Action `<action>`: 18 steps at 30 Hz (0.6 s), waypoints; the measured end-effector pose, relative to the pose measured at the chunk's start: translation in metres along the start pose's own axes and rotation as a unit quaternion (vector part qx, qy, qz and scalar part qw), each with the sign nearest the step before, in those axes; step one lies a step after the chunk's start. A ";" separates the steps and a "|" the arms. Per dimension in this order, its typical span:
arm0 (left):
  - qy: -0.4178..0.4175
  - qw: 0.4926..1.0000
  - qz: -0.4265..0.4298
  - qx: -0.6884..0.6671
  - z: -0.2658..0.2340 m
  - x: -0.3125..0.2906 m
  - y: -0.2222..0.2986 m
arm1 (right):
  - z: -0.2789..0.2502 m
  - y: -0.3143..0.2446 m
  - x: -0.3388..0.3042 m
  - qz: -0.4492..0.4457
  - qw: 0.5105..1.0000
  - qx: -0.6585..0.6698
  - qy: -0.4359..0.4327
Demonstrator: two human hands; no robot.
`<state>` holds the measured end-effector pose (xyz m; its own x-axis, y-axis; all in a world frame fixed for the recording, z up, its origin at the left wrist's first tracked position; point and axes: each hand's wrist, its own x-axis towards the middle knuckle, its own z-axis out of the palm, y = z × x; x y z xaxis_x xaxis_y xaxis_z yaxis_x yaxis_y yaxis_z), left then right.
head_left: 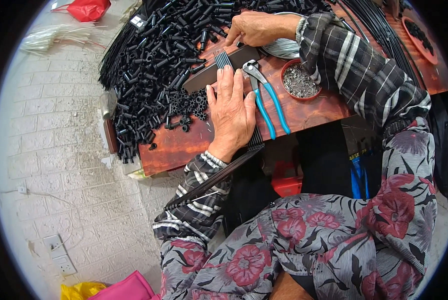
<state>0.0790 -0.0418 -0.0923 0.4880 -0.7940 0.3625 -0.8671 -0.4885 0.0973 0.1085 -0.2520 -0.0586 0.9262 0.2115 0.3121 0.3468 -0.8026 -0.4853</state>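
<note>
My left hand (230, 107) lies flat, fingers stretched and close together, on a row of thin black rods (255, 141). The rods' pale tips (222, 58) stick out past its fingertips over a long brown block (202, 77). Their other ends trail back over my left forearm. At the block's far end my right hand (256, 29) is bent, its index finger pointing down near the rod tips. Whatever its fingers hold is too small or hidden to make out. Pliers (271, 100) with blue handles lie just right of my left hand, jaws toward the block.
Short black tubular parts (159, 65) are heaped across the table's left and back. A red-rimmed bowl (320, 95) holds small metal pieces, near a coil of pale wire (283, 48). Long black rods (371, 25) and a red dish (424, 50) lie at right. The table's front edge (184, 161) is close.
</note>
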 end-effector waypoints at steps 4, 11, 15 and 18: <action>-0.013 1.000 -0.011 -0.006 -0.002 0.000 0.002 | 0.002 -0.003 0.000 0.010 1.000 0.005 -0.022; 0.002 1.000 0.000 -0.006 0.000 0.000 0.001 | 0.005 0.006 0.003 -0.015 1.000 -0.006 -0.015; -0.002 1.000 -0.005 -0.007 -0.001 0.001 0.002 | 0.000 -0.001 0.003 0.012 0.999 0.001 -0.046; -0.004 1.000 -0.004 -0.004 0.001 0.001 0.002 | 0.004 0.005 0.002 -0.027 0.999 0.003 -0.018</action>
<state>0.0779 -0.0438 -0.0922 0.4955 -0.7932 0.3539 -0.8641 -0.4916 0.1081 0.1132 -0.2534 -0.0640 0.9109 0.2745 0.3082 0.3972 -0.7857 -0.4742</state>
